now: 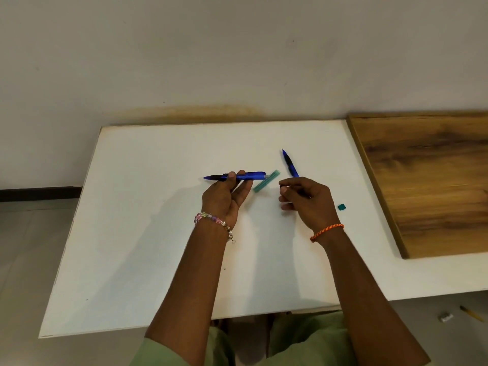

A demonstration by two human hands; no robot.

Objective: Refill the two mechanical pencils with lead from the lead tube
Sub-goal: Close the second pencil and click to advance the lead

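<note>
Bare forearms. Left wrist: pastel beaded bracelet [214, 222]. Right wrist: orange braided cord [327, 231]. Pale green garment [303, 339] near edge.

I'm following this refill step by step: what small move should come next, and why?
Probably bring the right hand to the open rear end of the pencil gripped level by the left hand; it seems to pinch something thin, perhaps lead.

pencil 1 [235, 177]: blue w/ black grip, horizontal, tip pointing left, held off the tabletop [158, 233], rear end open, just left of lead tube
lead tube [266, 181]: teal, translucent, flat on tabletop, diagonal, uncapped
tube cap [342, 206]: small teal square, well right of lead tube
pencil 2 [290, 165]: blue, black grip, right of lead tube, tip pointing away, rear end hidden
</note>
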